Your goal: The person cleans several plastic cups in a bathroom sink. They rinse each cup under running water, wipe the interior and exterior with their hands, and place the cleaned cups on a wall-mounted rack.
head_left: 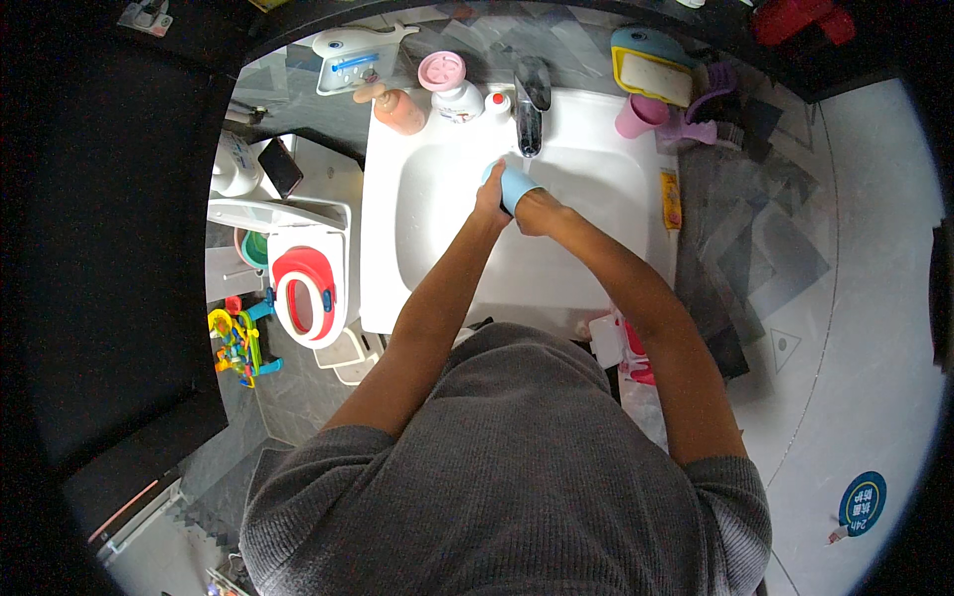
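Under the tap [530, 109], over the white sink [596, 268], a light blue cup [514, 186] is held between both hands so that water can reach it. It is gripped at its side by the left hand [491, 196], while the right hand [537, 209] is closed around its base.

— Both forearms?
— Bare, rising from the lower middle of the frame, converging just above centre.
— Left hand [490, 202]?
— Bent at the wrist, fingers curled closed around something, knuckles up.
— Right hand [537, 209]?
— Pressed close beside the left, fingers wrapped shut, elbow bent out toward the right.
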Available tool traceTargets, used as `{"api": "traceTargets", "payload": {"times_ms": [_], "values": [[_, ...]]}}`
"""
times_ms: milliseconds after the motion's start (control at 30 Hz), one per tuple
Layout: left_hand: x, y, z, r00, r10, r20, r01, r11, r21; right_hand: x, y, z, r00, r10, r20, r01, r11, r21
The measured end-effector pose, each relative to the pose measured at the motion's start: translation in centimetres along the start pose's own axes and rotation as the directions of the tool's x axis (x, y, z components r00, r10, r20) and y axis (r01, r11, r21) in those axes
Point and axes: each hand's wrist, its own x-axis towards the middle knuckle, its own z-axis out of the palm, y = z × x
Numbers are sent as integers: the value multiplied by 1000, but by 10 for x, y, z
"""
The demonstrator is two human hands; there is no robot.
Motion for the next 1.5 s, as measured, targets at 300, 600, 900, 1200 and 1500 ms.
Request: {"api": "traceTargets", "payload": {"times_ms": [300,600,900,1200,1500], "values": [[-3,6,7,976,23,-217,13,986,166,4,-16,14,988,138,-70,-126,981,150],[-22,21,36,954,197,-226,-87,904,419,23,-31,24,939,309,-152,134,81,988],[-16,34,26,822,512,-248,-316,774,549,-31,-37,-6,991,-40,-124,42,999,13],[-81,80,44,449,834,322,-697,101,710,-59,-7,25,864,123,-489,-48,985,163],[-113,101,40,838,522,-158,-520,852,55,-72,-40,-1,766,154,-625,101,930,353]]}}
